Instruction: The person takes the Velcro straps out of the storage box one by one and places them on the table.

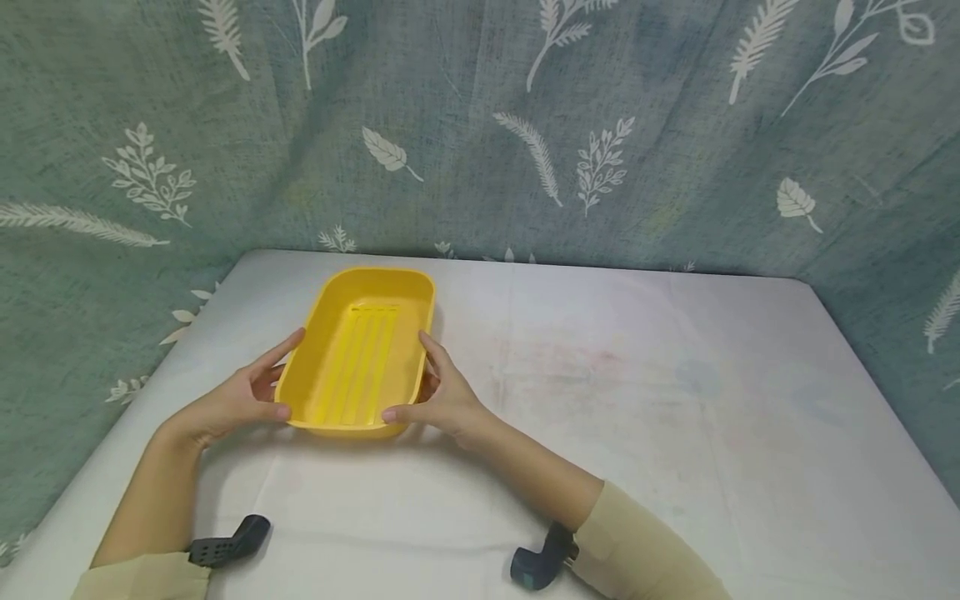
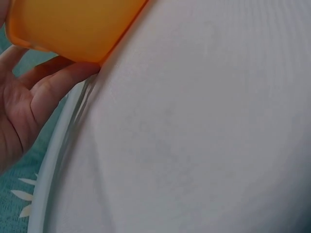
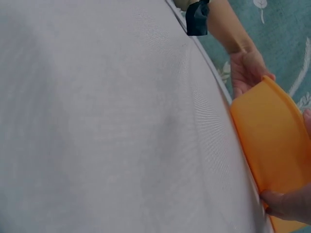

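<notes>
A yellow plastic tray (image 1: 356,354) with rounded corners and raised sides is at the left part of the table, long slots or ridges running along its floor. My left hand (image 1: 234,402) grips its left side, thumb at the near corner and fingers along the outer wall. On the opposite side my right hand (image 1: 455,404) holds it, thumb over the near rim. Both wrist views show the tray (image 2: 68,29) (image 3: 272,138) in a more orange tone, low against the tabletop; whether it fully rests there I cannot tell. Nothing lies inside it.
A white cloth-covered table (image 1: 637,417) with faint stains extends to the right. Behind it hangs a green curtain (image 1: 465,125) with white leaf prints. Dark wrist devices (image 1: 230,542) (image 1: 543,560) sit at both sleeves. The table's left edge runs close to the left hand.
</notes>
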A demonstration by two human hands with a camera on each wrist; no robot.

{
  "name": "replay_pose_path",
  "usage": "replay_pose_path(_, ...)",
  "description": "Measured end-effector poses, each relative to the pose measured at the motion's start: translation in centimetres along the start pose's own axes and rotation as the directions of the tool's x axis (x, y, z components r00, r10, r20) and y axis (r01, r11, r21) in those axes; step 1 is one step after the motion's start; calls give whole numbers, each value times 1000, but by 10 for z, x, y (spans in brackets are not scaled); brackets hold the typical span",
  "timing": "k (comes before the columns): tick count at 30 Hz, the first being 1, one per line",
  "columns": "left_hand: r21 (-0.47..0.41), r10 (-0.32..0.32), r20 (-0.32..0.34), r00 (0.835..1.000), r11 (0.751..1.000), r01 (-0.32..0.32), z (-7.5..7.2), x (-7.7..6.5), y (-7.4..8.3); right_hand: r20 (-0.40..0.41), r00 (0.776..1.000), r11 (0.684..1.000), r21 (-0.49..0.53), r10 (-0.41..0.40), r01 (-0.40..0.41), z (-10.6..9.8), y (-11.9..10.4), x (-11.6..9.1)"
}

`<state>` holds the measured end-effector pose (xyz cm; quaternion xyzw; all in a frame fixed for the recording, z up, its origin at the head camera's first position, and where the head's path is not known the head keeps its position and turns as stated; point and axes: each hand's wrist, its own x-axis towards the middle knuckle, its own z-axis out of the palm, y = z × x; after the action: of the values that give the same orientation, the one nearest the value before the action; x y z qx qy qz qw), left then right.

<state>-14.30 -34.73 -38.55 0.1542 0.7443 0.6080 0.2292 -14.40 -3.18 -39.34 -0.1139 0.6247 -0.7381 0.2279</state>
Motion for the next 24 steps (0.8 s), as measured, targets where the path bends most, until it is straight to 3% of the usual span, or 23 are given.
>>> replay_pose_path(15, 21, -2, -3, 1000, 1000, 2, 17, 11, 4, -36, 999, 1000, 6, -7, 7, -15, 0, -13)
replay_pose_path(24, 30, -6, 8, 1000, 1000, 6, 25, 16, 3, -34, 999, 1000, -5, 28, -28, -24, -1, -21)
